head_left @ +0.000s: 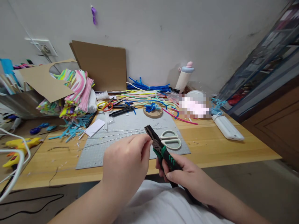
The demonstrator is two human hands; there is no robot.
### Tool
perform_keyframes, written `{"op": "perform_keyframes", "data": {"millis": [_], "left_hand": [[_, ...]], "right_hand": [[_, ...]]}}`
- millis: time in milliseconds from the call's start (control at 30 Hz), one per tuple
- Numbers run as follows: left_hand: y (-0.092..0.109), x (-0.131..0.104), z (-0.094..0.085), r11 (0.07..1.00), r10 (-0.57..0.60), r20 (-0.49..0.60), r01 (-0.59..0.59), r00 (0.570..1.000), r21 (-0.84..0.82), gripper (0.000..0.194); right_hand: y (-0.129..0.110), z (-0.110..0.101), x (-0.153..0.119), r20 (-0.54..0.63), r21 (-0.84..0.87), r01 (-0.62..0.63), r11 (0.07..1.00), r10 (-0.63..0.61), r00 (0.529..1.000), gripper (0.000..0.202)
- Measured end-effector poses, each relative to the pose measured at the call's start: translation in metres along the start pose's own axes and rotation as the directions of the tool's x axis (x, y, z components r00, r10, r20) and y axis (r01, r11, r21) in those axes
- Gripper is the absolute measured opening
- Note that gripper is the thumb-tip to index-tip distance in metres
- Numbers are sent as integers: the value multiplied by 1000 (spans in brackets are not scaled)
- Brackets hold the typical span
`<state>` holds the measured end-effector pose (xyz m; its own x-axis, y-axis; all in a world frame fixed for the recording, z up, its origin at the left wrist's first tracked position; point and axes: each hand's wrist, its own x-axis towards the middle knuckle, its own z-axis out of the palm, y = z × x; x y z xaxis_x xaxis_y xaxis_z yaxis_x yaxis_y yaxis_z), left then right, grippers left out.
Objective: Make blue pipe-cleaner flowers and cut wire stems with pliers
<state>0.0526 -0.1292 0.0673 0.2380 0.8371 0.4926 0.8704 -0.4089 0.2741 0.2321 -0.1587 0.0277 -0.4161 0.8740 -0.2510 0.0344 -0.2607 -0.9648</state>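
My right hand [184, 174] is wrapped round the handles of black and green pliers [161, 149], whose jaws point up and to the left. Beside the jaws, my left hand [128, 155] is closed in a pinch; what its fingertips hold is too small to make out. Both hands are above the front edge of a grey cutting mat [91, 158]. Thin wires [112, 137] lie across the mat. White-handled scissors [171, 140] rest just behind the pliers. A round cardboard disc [153, 113] with blue fuzzy pieces sits at the mat's back.
Coloured pipe cleaners [149, 95] are heaped along the wall, with a bottle [184, 76] behind. A white power bank [227, 127] lies at the right. Yellow glue guns [21, 146] and bundled pipe cleaners [77, 93] occupy the left, near standing cardboard [105, 67].
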Motion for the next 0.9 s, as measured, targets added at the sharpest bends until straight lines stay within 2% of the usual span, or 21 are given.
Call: {"op": "perform_keyframes", "data": {"millis": [100,233,367,533,733,900], "left_hand": [[-1,-1,2,1000,8,-12,-8,1000,-1,11],[-3,-1,7,1000,5,-26,-5,1000,12,9],[-6,-3,15,1000,-6,-48,7,999,5,9],[-10,-7,24,1000,13,-61,-13,998,3,10],[-10,-7,28,998,44,-54,-42,998,44,11],[-13,-6,32,998,29,-35,-27,999,63,12]], "right_hand": [[3,2,3,-29,-23,21,1000,-21,999,8],[4,7,7,-49,-52,-22,998,19,999,11],[5,9,15,-161,-129,-13,992,-8,987,27],[19,6,25,-140,-261,43,964,-81,987,29],[35,12,32,-194,-190,73,979,-110,975,28],[41,13,39,-203,-205,81,975,-123,971,23]]}}
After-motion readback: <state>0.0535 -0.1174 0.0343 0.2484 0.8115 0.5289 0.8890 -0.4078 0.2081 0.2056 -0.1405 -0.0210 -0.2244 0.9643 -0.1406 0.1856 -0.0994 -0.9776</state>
